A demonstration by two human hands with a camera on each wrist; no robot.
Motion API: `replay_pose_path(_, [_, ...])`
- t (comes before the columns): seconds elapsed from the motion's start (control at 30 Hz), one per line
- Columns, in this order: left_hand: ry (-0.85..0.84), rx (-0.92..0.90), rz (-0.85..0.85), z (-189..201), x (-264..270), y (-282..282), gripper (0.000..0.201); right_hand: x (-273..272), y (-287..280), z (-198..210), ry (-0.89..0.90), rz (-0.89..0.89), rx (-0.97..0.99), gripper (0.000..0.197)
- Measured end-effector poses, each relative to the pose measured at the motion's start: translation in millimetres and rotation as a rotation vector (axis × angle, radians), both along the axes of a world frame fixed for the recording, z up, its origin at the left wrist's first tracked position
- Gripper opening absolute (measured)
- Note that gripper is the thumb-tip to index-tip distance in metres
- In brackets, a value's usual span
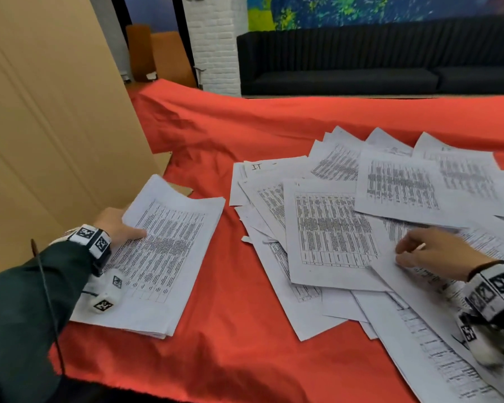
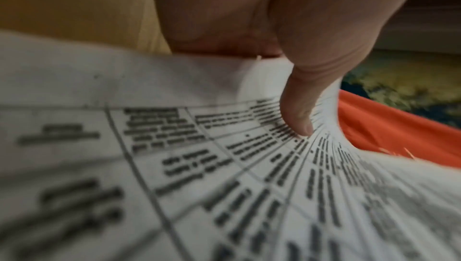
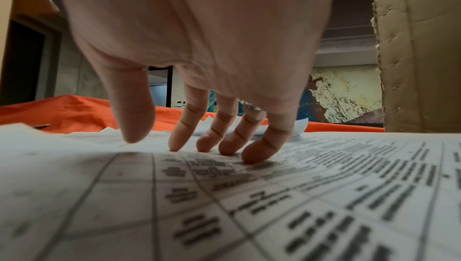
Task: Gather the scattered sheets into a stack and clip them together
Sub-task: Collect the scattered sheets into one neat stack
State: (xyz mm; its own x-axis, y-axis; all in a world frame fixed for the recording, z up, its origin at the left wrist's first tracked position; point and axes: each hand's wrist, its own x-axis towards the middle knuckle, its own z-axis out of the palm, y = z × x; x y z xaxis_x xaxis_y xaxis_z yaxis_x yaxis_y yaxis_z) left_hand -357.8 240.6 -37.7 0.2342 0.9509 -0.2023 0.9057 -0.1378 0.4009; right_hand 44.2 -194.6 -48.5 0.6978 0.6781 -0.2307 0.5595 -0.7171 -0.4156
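A gathered stack of printed sheets (image 1: 163, 257) lies at the left on the red cloth. My left hand (image 1: 128, 228) grips its left edge, thumb (image 2: 297, 111) on top of the stack (image 2: 174, 166) and the other fingers hidden under the paper. To the right, several loose sheets (image 1: 332, 225) overlap in a scattered pile. My right hand (image 1: 405, 254) rests on one of them with its fingers spread. In the right wrist view the fingertips (image 3: 224, 146) touch the printed sheet (image 3: 299, 196) while the thumb hovers just above it. No clip shows in any view.
A tall cardboard panel (image 1: 56, 112) stands close behind the left stack, and another cardboard piece (image 3: 419, 48) rises at the right. The red cloth (image 1: 230, 315) covers the table to its near edge. A black sofa (image 1: 361, 53) stands beyond the table.
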Motion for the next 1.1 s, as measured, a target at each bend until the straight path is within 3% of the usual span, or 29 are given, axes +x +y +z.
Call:
replay_pose_path(0.07, [0.169, 0.214, -0.026, 0.3, 13.9, -5.5, 0.085, -4.2, 1.1, 1.7, 0.000, -0.019, -0.005, 0.013])
replay_pose_path(0.1, [0.173, 0.319, -0.050, 3.4, 26.4, -13.9, 0.089, -6.9, 2.4, 2.9, 0.004, -0.032, -0.010, 0.015])
replay_pose_path(0.17, [0.052, 0.384, -0.214, 9.1, 62.8, -41.4, 0.077, -12.3, 5.4, 6.1, 0.006, -0.051, -0.061, 0.025])
replay_pose_path(0.23, [-0.082, 0.226, -0.411, 11.8, 108.9, -75.9, 0.065, -19.7, 9.4, 11.1, -0.004, -0.050, -0.153, 0.043])
replay_pose_path(0.33, [-0.032, 0.009, -0.596, 8.6, 180.0, -123.0, 0.074, -32.6, 15.1, 20.4, -0.037, 0.007, -0.310, 0.086])
replay_pose_path(0.4, [0.024, -0.029, -0.655, 5.1, 217.0, -147.7, 0.068, -40.1, 16.4, 25.2, -0.022, 0.044, -0.385, 0.108])
replay_pose_path(0.47, [-0.010, -0.045, -0.622, 1.2, 240.0, -162.9, 0.054, -49.2, 16.8, 27.1, -0.017, 0.076, -0.437, 0.116])
replay_pose_path(0.57, [-0.112, -0.122, -0.525, -3.8, 257.5, -171.6, 0.043, -62.6, 18.0, 23.0, -0.045, 0.095, -0.438, 0.100])
replay_pose_path(0.73, [-0.249, -0.193, -0.450, -15.1, 253.0, -168.9, 0.027, -64.2, 12.9, 46.1, -0.117, 0.046, -0.281, 0.024])
replay_pose_path(0.93, [-0.380, -0.409, -0.444, -33.9, 238.8, -166.7, 0.017, -69.7, 19.7, 74.3, -0.285, 0.069, 0.088, 0.030])
replay_pose_path(1.0, [-0.411, -0.510, -0.445, -33.2, 235.4, -178.1, 0.017, -85.2, 30.4, 74.5, -0.358, 0.162, 0.163, 0.031])
replay_pose_path(1.1, [-0.545, -0.638, -0.416, -37.0, 236.1, -191.8, 0.020, -115.5, 44.2, 64.0, -0.398, 0.402, 0.134, 0.014])
